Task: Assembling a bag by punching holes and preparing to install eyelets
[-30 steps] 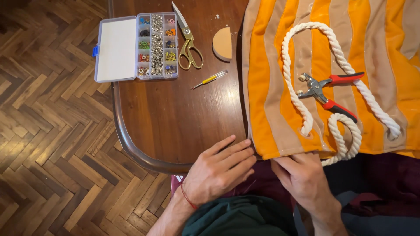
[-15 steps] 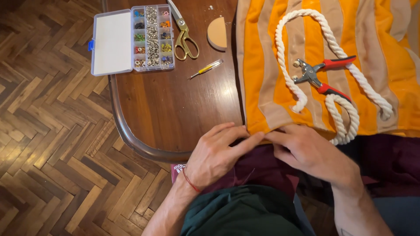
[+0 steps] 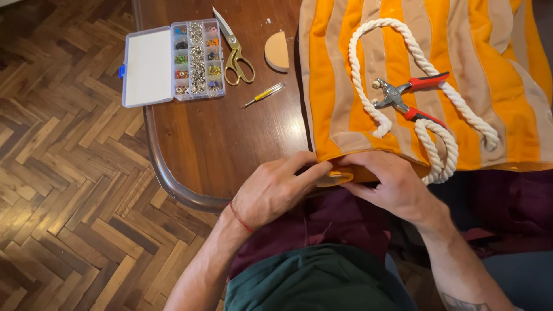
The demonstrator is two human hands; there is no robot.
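Left hand (image 3: 275, 188) + right hand (image 3: 387, 183): fingers pinching near hem of orange-and-beige striped fabric (image 3: 340, 86) | beyond grip: white rope (image 3: 423, 63), red-handled punch pliers (image 3: 406, 98) | far left: bead organiser box (image 3: 173, 63), gold scissors (image 3: 233, 49)

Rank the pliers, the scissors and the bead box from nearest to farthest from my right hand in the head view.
From the right hand:
1. Red-handled pliers, just above, on the striped cloth.
2. Gold-handled scissors, upper left on the table.
3. Bead box, farthest left.

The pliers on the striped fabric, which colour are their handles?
Red handles on the pliers, with bare metal at the head; the head view shows it clearly.
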